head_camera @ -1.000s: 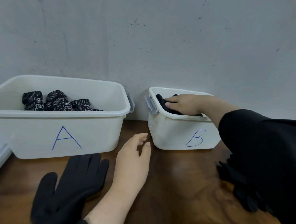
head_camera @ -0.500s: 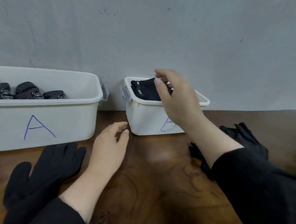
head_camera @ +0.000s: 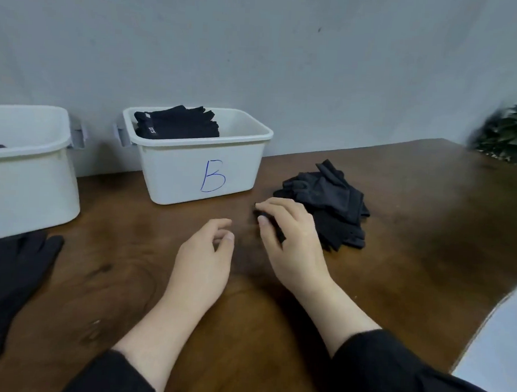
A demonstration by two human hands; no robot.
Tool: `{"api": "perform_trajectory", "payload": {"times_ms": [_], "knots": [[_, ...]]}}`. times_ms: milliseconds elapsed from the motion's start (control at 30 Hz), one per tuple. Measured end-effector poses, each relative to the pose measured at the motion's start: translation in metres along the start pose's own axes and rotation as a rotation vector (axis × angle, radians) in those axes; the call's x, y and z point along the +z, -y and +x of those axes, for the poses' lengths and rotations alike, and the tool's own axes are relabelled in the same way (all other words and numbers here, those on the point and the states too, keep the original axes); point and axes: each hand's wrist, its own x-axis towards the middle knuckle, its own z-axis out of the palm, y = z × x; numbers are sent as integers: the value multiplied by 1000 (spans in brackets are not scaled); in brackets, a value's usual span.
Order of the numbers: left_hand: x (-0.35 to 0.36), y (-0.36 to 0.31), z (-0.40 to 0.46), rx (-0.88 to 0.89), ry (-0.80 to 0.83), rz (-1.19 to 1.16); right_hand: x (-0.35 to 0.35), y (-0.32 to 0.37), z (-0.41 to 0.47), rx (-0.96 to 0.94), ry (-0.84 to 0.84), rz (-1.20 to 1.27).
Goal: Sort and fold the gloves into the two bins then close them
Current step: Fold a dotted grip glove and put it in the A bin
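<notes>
Step in hand, as judged: picking the next glove off the loose pile for folding.

Right hand (head_camera: 290, 242) is at the near-left edge of the pile of dark gloves (head_camera: 329, 199), on the wooden table (head_camera: 413, 249). Thumb and forefinger are curled and appear to pinch a bit of dark fabric at the pile's edge; frame is blurred there, so how firm the hold is cannot be told. The pile lies just right of the small bin.

Left hand (head_camera: 202, 265) rests low over the table between the two bins' line and the person, fingers loosely curled, holding nothing.

Small bin marked B (head_camera: 201, 175) stands against the wall, open, with folded black gloves (head_camera: 177, 122) stacked in its left part, rising to about rim height. The larger bin (head_camera: 27, 177) is at the left, cut off by the frame; only a sliver of something dark shows inside. A single black glove (head_camera: 4, 281) lies flat on the table in front of it, untouched.

No lids are in view. A plant (head_camera: 512, 134) sits at the far right corner of the table.

Progress, as judged: midway. Several gloves remain unsorted, both bins open.

Next move calls for drawing one glove free of the pile without dragging its neighbours, then bringing it to the open table area before the person, where the left hand can help flatten and fold it. Risk: gloves cling together, so two may lift at once.
</notes>
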Motion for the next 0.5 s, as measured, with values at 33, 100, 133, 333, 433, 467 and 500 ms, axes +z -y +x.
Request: {"api": "perform_trajectory", "payload": {"times_ms": [33, 100, 133, 333, 433, 467, 500], "knots": [[5, -4, -5, 12, 27, 12, -6, -10, 1, 34, -46, -24], [10, -5, -11, 42, 74, 53, -19, -31, 4, 143, -124, -86], [10, -4, -12, 48, 88, 66, -25, -40, 6, 226, -130, -116], [3, 1, -12, 29, 107, 42, -44, -80, 5, 541, 38, -179], [3, -1, -13, 34, 113, 59, -44, -87, 8, 589, -8, -135], [3, -1, -13, 36, 115, 65, -43, -88, 9, 612, -29, -107], [3, -1, -13, 39, 116, 67, -43, -89, 10, 636, -48, -87]]}}
